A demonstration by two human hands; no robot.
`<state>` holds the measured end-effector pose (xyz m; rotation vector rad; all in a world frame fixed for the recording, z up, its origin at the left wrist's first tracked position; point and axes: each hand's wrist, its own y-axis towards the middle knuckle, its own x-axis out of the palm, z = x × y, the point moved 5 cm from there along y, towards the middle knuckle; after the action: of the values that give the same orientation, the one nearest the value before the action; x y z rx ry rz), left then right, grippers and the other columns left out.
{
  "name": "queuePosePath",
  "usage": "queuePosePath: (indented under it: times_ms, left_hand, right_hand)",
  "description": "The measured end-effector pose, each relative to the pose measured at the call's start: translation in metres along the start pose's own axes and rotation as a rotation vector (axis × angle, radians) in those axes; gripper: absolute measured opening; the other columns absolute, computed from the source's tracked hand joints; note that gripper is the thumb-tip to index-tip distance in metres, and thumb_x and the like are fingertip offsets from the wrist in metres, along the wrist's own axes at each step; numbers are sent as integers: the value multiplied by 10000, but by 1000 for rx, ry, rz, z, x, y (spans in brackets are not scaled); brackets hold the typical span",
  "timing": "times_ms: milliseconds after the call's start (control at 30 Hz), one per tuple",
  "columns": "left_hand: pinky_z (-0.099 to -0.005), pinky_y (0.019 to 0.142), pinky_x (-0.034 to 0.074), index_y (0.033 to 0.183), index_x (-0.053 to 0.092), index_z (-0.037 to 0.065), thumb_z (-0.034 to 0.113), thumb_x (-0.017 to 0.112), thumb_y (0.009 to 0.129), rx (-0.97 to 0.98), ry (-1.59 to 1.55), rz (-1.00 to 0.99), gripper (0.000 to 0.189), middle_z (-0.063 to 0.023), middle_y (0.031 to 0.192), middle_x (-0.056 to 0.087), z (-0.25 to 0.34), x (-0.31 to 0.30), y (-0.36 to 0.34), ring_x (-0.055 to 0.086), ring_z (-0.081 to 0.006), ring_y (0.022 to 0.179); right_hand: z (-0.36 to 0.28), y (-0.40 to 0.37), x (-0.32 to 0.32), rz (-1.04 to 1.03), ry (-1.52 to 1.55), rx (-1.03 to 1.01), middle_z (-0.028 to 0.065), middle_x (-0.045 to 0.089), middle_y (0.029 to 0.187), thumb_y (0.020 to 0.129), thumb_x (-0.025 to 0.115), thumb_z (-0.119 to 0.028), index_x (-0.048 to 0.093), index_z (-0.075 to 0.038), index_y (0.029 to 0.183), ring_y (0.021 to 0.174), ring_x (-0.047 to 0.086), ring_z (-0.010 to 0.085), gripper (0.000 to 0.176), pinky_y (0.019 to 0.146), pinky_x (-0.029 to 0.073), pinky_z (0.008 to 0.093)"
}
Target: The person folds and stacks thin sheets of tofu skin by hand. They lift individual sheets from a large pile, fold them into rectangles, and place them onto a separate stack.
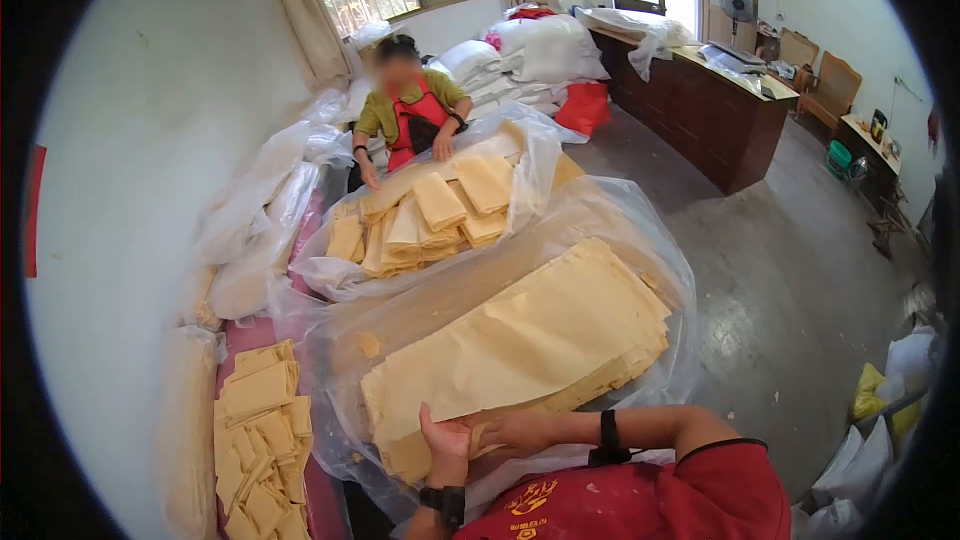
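Observation:
A large stack of thin yellowish sheets (530, 330) lies on clear plastic in front of me. My left hand (446, 435) is palm up at the stack's near edge, touching it, with fingers apart and partly hidden by the sheets. Close to its right, my right hand (515, 432) points left, its fingers closed on the near edge of the top sheet; the fingertips are hard to make out. Folded yellowish pieces (262, 430) are piled on a pink surface at the left.
Across the table a person (405, 105) in a red apron rests both hands by another pile of folded sheets (425, 215). Clear plastic (670, 270) hangs around the stack. White sacks (540, 50) stand behind, and a dark wooden desk (690, 110) is at the back right.

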<state>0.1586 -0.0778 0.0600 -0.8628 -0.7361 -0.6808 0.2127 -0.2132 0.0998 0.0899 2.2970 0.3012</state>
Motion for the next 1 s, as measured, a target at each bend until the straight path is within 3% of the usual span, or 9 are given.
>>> queuePosePath:
  times_ms: [67,133,200,267,400,700,800,933,1000]
  left_hand:
    - [-540,871,513,1279,488,58,443,358,978,-8,-26,32,506,-149,1252,566,3,-7,9,579,-345,1099]
    - [-532,894,508,1274,490,56,396,359,988,16,6,-36,463,-149,1265,562,9,9,25,579,-343,1108]
    - [-519,924,504,1273,486,45,342,358,1003,53,10,-156,421,-149,1267,566,27,51,33,578,-336,1127]
    - [-511,928,507,1276,481,30,344,371,1006,120,42,-282,429,-145,1257,577,55,126,7,576,-324,1141]
    - [-494,928,511,1271,488,23,343,409,1001,209,206,-451,427,-136,1261,578,73,196,-31,582,-301,1139]
    - [-423,840,544,1260,508,41,324,476,985,539,89,-355,396,-109,1239,593,144,175,-63,616,-252,1064]
    - [-398,839,542,1257,509,49,301,486,983,574,145,-306,373,-100,1234,594,163,170,-76,610,-235,1065]
    - [-405,940,497,1256,500,11,235,484,978,533,323,-31,356,-113,1217,599,167,20,-46,585,-247,1114]
    - [-420,957,482,1293,468,20,187,483,974,329,225,83,361,-120,1247,575,162,-58,-31,565,-269,1137]
  right_hand:
    - [26,-16,7,-79,-286,-138,188,601,1123,848,582,-219,592,-81,1148,1070,573,336,331,902,455,435]
    - [93,-33,-12,45,-200,397,181,638,1071,865,517,-184,600,-4,1087,960,625,376,298,852,501,446]
    - [187,-56,6,245,-1591,182,202,635,1102,908,470,-212,599,-25,1166,977,627,361,343,879,491,428]
    - [151,-84,-87,744,-552,397,213,604,1161,918,474,-252,579,-36,1207,1094,563,361,376,955,427,465]
    - [187,-124,-123,541,-565,625,208,518,1290,917,471,-268,536,-61,1262,1216,463,353,407,969,388,484]
    - [254,-167,-128,431,-885,810,190,447,1367,900,492,-284,522,-115,1290,1249,425,347,426,933,401,480]
    - [242,-155,-141,479,-736,881,131,457,1357,894,518,-304,517,-238,1282,1276,410,285,394,959,344,498]
    - [194,-154,-137,388,-662,938,133,455,1358,886,531,-343,519,-235,1280,1279,407,288,408,990,315,505]
    - [185,-156,-136,494,-509,856,130,475,1333,846,577,-404,541,-188,1248,1279,408,286,458,1000,313,500]
